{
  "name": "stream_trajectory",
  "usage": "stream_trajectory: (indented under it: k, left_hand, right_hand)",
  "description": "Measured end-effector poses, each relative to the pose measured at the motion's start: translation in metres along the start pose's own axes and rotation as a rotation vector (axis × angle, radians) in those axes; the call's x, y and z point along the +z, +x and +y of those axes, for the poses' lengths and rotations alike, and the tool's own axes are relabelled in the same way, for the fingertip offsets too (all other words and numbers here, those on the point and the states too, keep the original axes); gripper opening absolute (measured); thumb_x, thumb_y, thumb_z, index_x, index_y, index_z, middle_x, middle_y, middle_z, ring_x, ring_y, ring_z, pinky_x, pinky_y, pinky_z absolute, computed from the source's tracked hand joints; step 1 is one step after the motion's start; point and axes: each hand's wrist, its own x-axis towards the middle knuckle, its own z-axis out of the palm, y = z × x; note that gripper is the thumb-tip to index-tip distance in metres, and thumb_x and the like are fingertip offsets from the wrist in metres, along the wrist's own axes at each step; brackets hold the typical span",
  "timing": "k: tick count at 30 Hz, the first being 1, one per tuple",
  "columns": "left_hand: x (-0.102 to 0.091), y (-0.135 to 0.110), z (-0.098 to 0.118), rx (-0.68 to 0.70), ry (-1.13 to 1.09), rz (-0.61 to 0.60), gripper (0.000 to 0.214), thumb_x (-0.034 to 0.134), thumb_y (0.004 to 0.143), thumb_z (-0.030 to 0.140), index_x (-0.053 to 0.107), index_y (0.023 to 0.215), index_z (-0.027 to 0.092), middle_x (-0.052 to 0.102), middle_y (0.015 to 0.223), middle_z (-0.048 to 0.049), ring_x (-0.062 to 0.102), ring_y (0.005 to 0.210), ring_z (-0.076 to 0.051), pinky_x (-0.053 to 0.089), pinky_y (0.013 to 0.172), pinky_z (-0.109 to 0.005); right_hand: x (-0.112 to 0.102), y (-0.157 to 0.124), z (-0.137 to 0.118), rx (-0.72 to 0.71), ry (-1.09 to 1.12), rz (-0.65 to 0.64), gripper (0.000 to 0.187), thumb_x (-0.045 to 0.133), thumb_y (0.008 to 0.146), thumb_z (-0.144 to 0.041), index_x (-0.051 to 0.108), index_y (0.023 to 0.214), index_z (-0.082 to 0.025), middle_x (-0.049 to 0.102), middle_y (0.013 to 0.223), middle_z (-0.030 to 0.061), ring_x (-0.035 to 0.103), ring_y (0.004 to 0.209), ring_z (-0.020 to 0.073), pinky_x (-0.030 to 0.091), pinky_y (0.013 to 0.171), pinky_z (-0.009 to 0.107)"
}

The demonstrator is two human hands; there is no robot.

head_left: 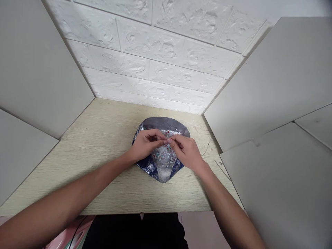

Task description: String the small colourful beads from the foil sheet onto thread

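A grey and dark blue fabric piece (162, 122) with silvery patterned patches lies on the table, and many small coloured beads (164, 157) rest in its shiny middle. Above the beads, my left hand (147, 143) pinches thumb and forefinger together. My right hand (185, 148) makes the same kind of pinch from the other side, and the fingertips of both hands meet. Whatever sits between the fingertips is too small to make out.
Pale wood-grain table (109, 135) runs back to a white brick-textured wall (135, 65). Grey-white panels stand on the left (38, 69) and right (269, 86). Thin clear thread (207, 147) lies loose at the table's right, near a thin dark stick (222, 170).
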Motion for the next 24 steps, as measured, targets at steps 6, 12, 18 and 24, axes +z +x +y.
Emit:
stream_trajectory:
  k: [6,12,18,24]
  left_hand:
    - [-0.004,0.001,0.000,-0.035,-0.153,-0.079,0.017,0.074,0.075,0.029,0.065,0.075,0.015,0.066,0.069,-0.0017,0.062,0.067,-0.013,0.048,0.067,-0.026]
    - [-0.018,0.011,0.014,0.109,-0.302,0.142,0.012,0.076,0.074,0.021,0.066,0.078,0.015,0.072,0.074,-0.0030,0.070,0.070,-0.015,0.055,0.071,-0.027]
    - [-0.043,0.031,0.032,0.361,-0.319,0.536,0.014,0.080,0.070,0.021,0.067,0.076,0.017,0.071,0.076,0.0012,0.070,0.078,-0.013,0.057,0.089,-0.033]
    - [-0.089,0.046,0.035,0.474,-0.319,0.940,0.016,0.073,0.076,0.006,0.058,0.076,0.011,0.065,0.068,0.0055,0.066,0.073,-0.007,0.054,0.099,-0.038]
  right_hand:
    - [-0.002,0.001,-0.002,0.092,0.080,0.053,0.020,0.046,0.095,-0.036,0.060,0.092,-0.021,0.055,0.066,-0.0025,0.049,0.059,0.0111,0.036,0.056,0.023]
    - [-0.002,0.003,0.002,0.062,-0.063,0.064,0.014,0.048,0.092,-0.030,0.059,0.091,-0.021,0.063,0.081,-0.0002,0.057,0.071,0.0125,0.039,0.061,0.024]
    - [-0.003,0.001,0.000,-0.005,-0.228,-0.033,0.015,0.049,0.089,-0.027,0.061,0.084,-0.020,0.058,0.076,-0.0010,0.053,0.065,0.0104,0.032,0.054,0.023]
    - [-0.004,0.001,0.003,-0.013,-0.318,-0.021,0.011,0.052,0.083,-0.025,0.060,0.077,-0.020,0.056,0.076,-0.0020,0.051,0.066,0.0100,0.028,0.053,0.024]
